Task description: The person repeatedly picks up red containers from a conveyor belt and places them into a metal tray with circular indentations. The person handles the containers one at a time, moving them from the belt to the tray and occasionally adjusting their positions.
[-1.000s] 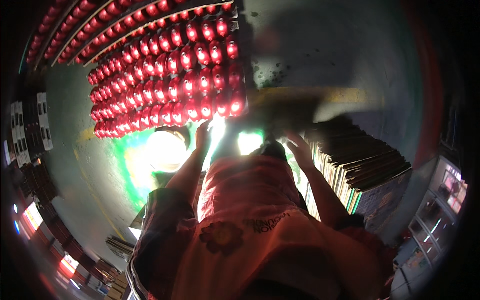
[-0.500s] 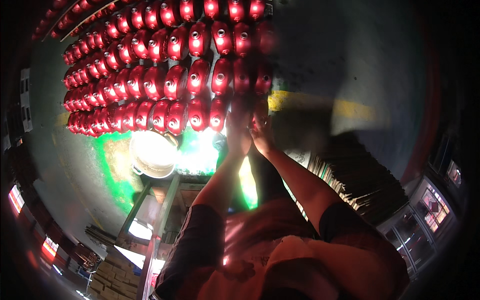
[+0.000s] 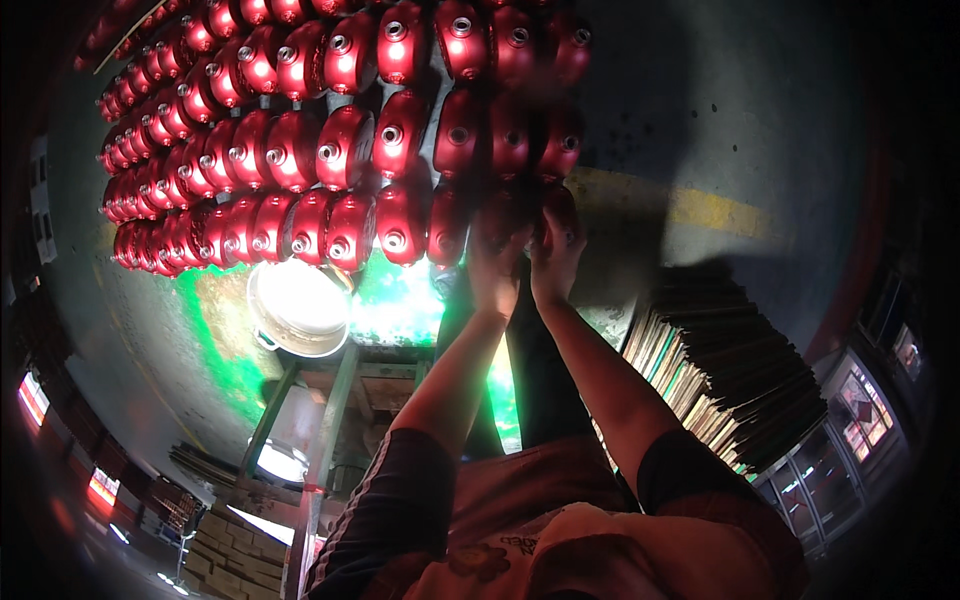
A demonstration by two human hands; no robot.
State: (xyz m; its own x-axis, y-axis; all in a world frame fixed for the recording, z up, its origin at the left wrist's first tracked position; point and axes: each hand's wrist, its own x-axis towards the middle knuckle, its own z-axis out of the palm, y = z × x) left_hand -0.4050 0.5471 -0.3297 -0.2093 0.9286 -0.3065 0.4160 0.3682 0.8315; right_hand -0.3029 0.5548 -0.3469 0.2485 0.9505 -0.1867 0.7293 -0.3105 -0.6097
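Presently both hands reach up to the lower right end of the stacked red tanks [image 3: 330, 150] filling the upper left of the frame. Left hand [image 3: 493, 270] and right hand [image 3: 556, 255] touch a dark red tank [image 3: 520, 205] at centre; grip indistinct, cannot tell. White bucket [image 3: 298, 308] sits below the stack.

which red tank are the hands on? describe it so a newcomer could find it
Start at the big block of glossy red tanks laid in rows on the floor. Follow the nearest row to its right end. There, a shadowed red tank is touched by the left hand and right hand, unlike the others.
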